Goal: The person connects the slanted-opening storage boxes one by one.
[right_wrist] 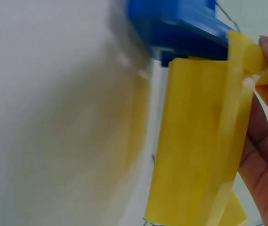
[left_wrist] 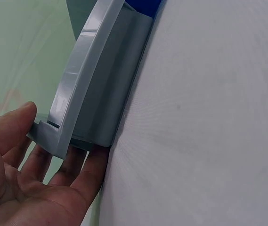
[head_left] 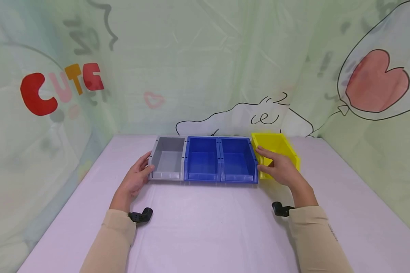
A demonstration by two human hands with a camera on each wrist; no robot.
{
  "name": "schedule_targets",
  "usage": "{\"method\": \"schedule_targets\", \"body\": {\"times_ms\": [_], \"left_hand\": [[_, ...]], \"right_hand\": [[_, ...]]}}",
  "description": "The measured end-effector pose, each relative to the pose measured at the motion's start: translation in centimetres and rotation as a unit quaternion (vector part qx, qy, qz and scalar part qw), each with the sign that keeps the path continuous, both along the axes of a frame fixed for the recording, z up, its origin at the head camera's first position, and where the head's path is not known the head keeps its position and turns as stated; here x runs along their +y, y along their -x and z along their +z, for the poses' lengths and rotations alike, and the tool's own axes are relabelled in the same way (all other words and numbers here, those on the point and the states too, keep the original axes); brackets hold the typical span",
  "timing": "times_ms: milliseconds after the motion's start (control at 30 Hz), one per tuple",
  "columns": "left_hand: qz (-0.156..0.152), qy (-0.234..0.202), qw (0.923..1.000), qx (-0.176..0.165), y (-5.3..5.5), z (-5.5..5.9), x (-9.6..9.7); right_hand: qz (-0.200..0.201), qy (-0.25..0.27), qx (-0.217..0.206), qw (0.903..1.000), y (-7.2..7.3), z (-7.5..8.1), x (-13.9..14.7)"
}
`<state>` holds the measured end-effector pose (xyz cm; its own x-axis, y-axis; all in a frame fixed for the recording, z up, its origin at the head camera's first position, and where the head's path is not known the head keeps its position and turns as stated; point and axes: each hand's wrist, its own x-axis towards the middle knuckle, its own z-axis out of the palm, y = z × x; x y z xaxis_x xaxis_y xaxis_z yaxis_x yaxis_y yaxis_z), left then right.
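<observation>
A grey storage bin point(head_left: 168, 157) and two blue bins, one in the middle point(head_left: 202, 157) and another point(head_left: 237, 157) to its right, stand side by side with open tops. My left hand point(head_left: 138, 177) holds the grey bin's front left corner, thumb at the rim and fingers along the outer side, as the left wrist view also shows. At the row's right end is a yellow bin point(head_left: 276, 146), tilted, its bottom raised off the table in the right wrist view. My right hand point(head_left: 283, 168) grips its near left side between thumb and fingers, close to the blue bin.
The bins are near the back of a table point(head_left: 208, 227) with a pale cloth. A printed curtain point(head_left: 208, 68) hangs behind and at both sides. A black wrist camera point(head_left: 141, 215) is on the left wrist, another point(head_left: 281, 209) on the right.
</observation>
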<state>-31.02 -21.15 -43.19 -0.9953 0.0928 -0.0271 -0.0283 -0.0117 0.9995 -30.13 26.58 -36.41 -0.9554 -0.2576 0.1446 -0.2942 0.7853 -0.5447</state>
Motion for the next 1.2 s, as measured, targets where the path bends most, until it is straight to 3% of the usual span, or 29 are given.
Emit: {"method": "schedule_targets", "body": {"times_ms": [733,1200], "left_hand": [[0.015,0.011,0.9997,-0.013,0.1,0.5,0.3],[0.014,0.003,0.9999,-0.006,0.4,-0.2,1.2]], "right_hand": [[-0.002,-0.035,-0.031,0.9989,0.5,-1.3,0.0],[0.002,-0.029,-0.017,0.9994,0.1,-1.6,0.7]]}}
